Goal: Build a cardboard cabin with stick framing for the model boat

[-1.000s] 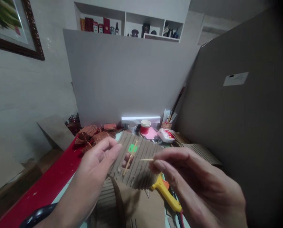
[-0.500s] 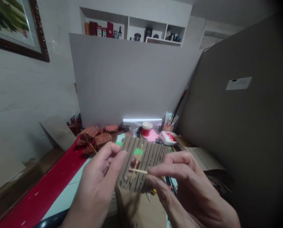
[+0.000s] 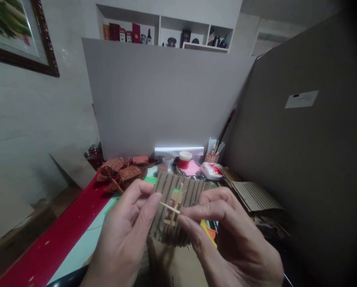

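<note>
My left hand (image 3: 124, 227) grips the left edge of a corrugated cardboard piece (image 3: 166, 185), thumb in front and fingers behind. A small opening in the cardboard has a thin wooden stick (image 3: 180, 188) lying lengthwise over it, and green shows through its upper end. Between the thumb and forefinger of my right hand (image 3: 223, 231) is a short, pale wooden stick (image 3: 170, 207). It points left across the opening, its pointed tip close to my left thumb. Whether this stick touches the cardboard I cannot tell.
Brown, boat-like cardboard models (image 3: 127, 173) lie at the table's left. Behind the cardboard stand a red and white paper cup (image 3: 184, 159) and a pen holder (image 3: 212, 158). More corrugated cardboard (image 3: 256, 195) lies at right. A grey panel (image 3: 166, 95) rises behind.
My right hand has moved slightly left with the stick, whose tip now points more up and left. The cardboard has tilted a little in my left hand.
</note>
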The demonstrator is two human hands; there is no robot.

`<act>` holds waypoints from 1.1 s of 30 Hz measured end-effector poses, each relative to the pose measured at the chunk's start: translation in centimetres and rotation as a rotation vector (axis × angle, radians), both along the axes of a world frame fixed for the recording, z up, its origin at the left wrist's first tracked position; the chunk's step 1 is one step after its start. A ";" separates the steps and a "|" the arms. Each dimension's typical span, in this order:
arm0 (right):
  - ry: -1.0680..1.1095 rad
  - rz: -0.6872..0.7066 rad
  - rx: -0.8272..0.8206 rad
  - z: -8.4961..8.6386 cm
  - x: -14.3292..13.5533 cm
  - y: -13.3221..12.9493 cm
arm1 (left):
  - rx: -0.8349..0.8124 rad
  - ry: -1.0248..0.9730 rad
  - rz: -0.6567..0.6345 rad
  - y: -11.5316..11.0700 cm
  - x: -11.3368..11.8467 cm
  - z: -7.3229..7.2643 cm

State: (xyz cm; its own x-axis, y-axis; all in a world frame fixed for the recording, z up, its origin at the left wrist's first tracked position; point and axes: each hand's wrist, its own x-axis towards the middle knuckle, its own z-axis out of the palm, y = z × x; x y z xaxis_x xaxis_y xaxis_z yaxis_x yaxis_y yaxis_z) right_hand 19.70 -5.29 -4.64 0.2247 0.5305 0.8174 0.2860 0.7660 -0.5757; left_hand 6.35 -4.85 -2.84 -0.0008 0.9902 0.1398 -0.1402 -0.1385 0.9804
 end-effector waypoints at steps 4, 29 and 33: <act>-0.159 0.020 0.020 0.1 0.9 0.2 | -0.036 -0.033 -0.007 -0.1 -0.1 -0.1; -0.051 0.034 0.010 -0.1 0.5 0.4 | -0.089 -0.228 -0.003 -0.2 0.2 0.2; -0.028 0.057 -0.012 -0.2 0.3 0.3 | -0.120 -0.240 -0.016 -0.3 0.1 0.3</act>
